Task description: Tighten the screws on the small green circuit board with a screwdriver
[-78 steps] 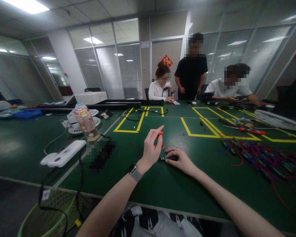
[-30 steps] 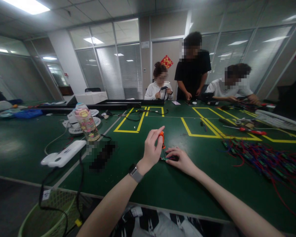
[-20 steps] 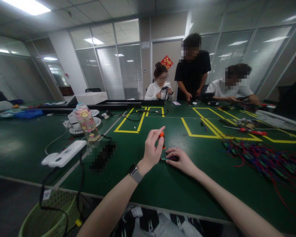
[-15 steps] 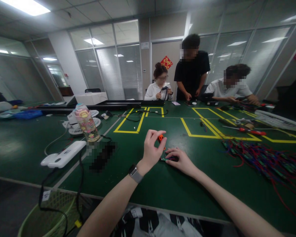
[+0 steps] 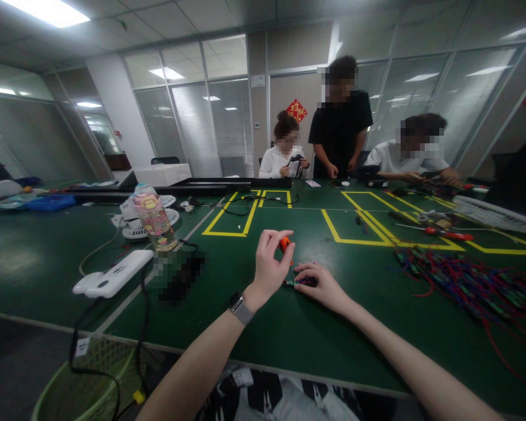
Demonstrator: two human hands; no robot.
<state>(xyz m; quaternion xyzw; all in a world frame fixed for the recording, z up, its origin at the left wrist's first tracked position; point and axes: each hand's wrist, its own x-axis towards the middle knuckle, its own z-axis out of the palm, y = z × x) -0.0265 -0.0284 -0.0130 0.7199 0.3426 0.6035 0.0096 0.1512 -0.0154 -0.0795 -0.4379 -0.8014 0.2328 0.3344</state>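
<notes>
Near the middle of the green table, my left hand [image 5: 270,264] is closed on the orange-and-black handle of a screwdriver [image 5: 284,243]. Its thin shaft points down, and the tip meets or nearly meets a small green circuit board [image 5: 290,283] on the tabletop. A watch is on my left wrist. My right hand [image 5: 321,284] rests low beside the screwdriver, its fingers curled and gripping the board's right side. Those fingers hide part of the board.
To the right lies a heap of wired circuit boards [image 5: 473,286], with a red-handled tool [image 5: 447,234] behind it. A drink bottle [image 5: 154,219], white fan [image 5: 135,228] and white device [image 5: 120,273] stand left. Below the edge is a green basket [image 5: 55,383]. Three people are across the table.
The screwdriver's handle has turned slightly in my left fingers. My right hand stays in place. Across the table, the seated person in white has shifted the dark object they hold.
</notes>
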